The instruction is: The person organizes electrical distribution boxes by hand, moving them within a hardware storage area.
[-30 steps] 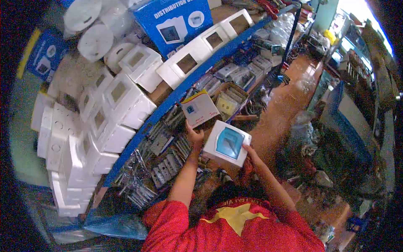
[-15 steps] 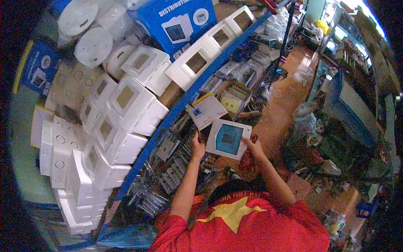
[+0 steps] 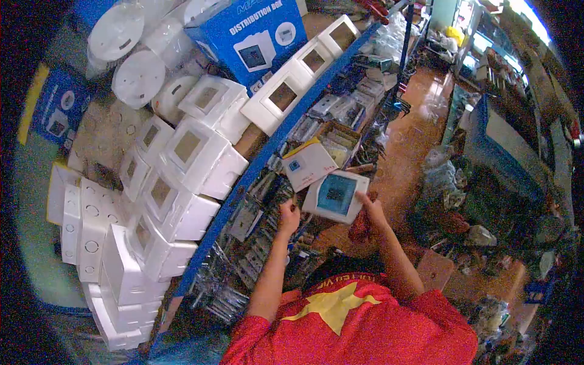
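Box (image 3: 336, 196), a white square plastic case with a tinted blue window set in its face, sits just right of the frame's centre, tilted, its window turned up toward the camera. Its edges are rounded and the surface looks smooth and glossy. The right hand (image 3: 372, 208) grips its right edge, fingers closed around the rim. The left hand (image 3: 288, 216) is curled shut just beside the box's lower left corner; whether it touches the box or grips anything I cannot tell. Just above the box lies a flat white carton (image 3: 309, 165) with an orange strip and a small blue print. Along a blue shelf (image 3: 267, 152) running diagonally stand many similar white boxes (image 3: 194, 152) with grey windows, blocky and matte. A big blue cardboard carton (image 3: 255, 36) printed "DISTRIBUTION BOX" lies at upper centre, with round white covers (image 3: 139, 78) at upper left. The person's red shirt (image 3: 353, 328) with a yellow star fills the bottom.
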